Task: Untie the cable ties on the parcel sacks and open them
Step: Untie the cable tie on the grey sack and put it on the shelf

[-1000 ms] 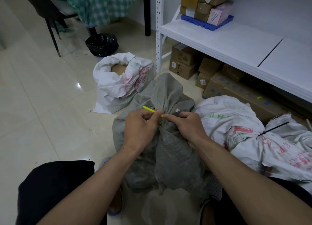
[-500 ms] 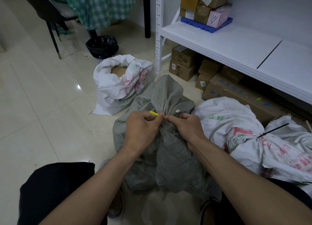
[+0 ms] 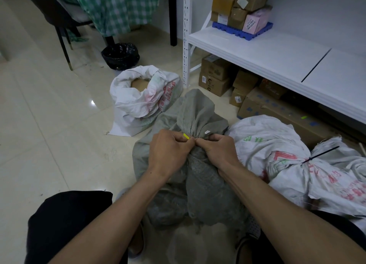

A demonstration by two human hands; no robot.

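Here, grey sack [image 3: 200,176] sits on glossy tile floor [image 3: 49,137] beside white shelving [image 3: 277,59].

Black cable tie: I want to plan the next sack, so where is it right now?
In the head view it is at the right, cinched around the neck of the white sack, right of the right hand: black cable tie.

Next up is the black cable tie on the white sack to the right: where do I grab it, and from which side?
Probably the free tail of the black cable tie: it sticks up and right, clear of the white sack. Come from the right; its head sits buried in the cinched neck.
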